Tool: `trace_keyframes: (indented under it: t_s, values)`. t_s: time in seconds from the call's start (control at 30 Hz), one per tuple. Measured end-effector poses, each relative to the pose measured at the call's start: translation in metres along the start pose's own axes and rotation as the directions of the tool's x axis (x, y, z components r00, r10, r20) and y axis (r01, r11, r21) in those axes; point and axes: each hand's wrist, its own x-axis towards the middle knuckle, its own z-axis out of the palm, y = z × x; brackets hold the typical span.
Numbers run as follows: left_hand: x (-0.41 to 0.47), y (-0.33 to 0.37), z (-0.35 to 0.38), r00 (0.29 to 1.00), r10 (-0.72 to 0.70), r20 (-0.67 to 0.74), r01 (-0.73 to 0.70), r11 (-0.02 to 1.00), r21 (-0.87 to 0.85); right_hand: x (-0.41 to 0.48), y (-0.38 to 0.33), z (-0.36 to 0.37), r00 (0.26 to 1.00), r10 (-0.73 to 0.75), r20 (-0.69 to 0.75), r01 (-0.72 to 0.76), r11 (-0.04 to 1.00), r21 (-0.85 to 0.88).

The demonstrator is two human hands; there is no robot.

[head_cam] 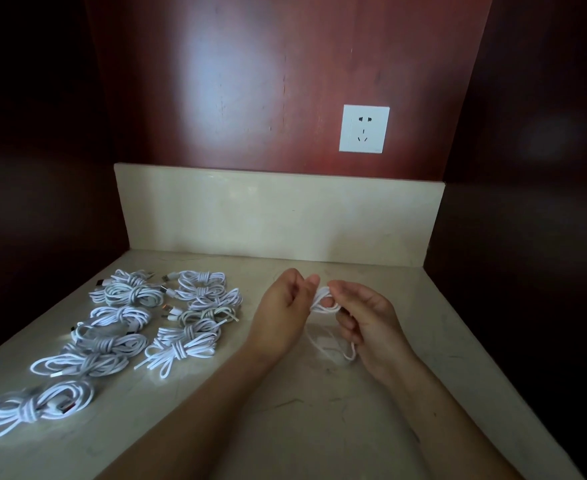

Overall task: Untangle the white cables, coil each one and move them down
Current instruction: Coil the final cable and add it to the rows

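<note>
White cable (325, 300) in mid-coil, held up between my two hands just above the pale marble counter (285, 431), right of centre. My left hand (283, 304) comes in from the left with its fingers curled, and its thumb and fingertips close on the left edge of the small loop. My right hand (368, 329) faces it, palm turned inward, fingers bent around the white cable. A few turns sit bunched at those fingertips, and looser strands (331, 351) hang below in a slack loop under the right palm, blurred but clear of the stone as far as I can tell. The two hands are nearly touching at the fingertips, with only the bunched loop between them.

Coiled bundles (118, 320) of the same white cord lie on the left part of the counter in two rough columns, each wound and wrapped at its middle, some touching their neighbours. The closest bundle (32, 408) lies apart at the near left edge, with a red-tipped plug (67, 407) showing among its turns. All of them are well apart from my hands.

Behind the counter stands a cream stone upstand (278, 213). Above it rises a red-brown wood panel (250, 81) with a white wall socket (364, 129) set to the right. Dark panels close in on both sides.
</note>
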Motion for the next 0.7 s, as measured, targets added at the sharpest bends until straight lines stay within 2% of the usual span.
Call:
trace_keyframes:
  t_s: [0.1,0.2,0.33,0.43,0.53,0.6,0.7]
  values:
    - [0.005,-0.009,-0.011,1.0,-0.006,0.019,0.004,0.997,0.074,0.004,0.003,-0.006,0.997,-0.059,-0.059,0.049,0.986,-0.16]
    - [0.01,-0.015,-0.015,0.995,-0.077,0.062,0.069,0.99,0.122,0.006,0.003,-0.01,0.986,-0.16,-0.051,0.142,0.957,-0.254]
    - [0.011,-0.01,-0.014,0.971,-0.129,0.202,0.096,0.981,0.167,0.005,0.001,-0.007,0.97,-0.237,-0.049,0.217,0.942,-0.254]
    - [0.007,-0.002,-0.01,0.949,-0.094,0.302,0.08,0.995,0.057,0.006,0.004,-0.006,0.971,-0.227,-0.079,0.204,0.951,-0.235]
    - [0.005,0.009,-0.007,0.967,-0.033,0.254,0.043,0.999,-0.032,0.004,0.006,-0.003,0.98,-0.187,-0.069,0.169,0.962,-0.216]
    - [0.005,0.014,-0.006,0.982,-0.014,0.189,0.028,0.997,-0.075,0.003,0.01,-0.001,0.981,-0.194,-0.013,0.183,0.946,-0.267]
    - [0.007,0.012,-0.012,0.998,-0.024,0.058,0.029,0.995,-0.099,0.0,0.021,0.003,0.95,-0.28,0.138,0.307,0.764,-0.568]
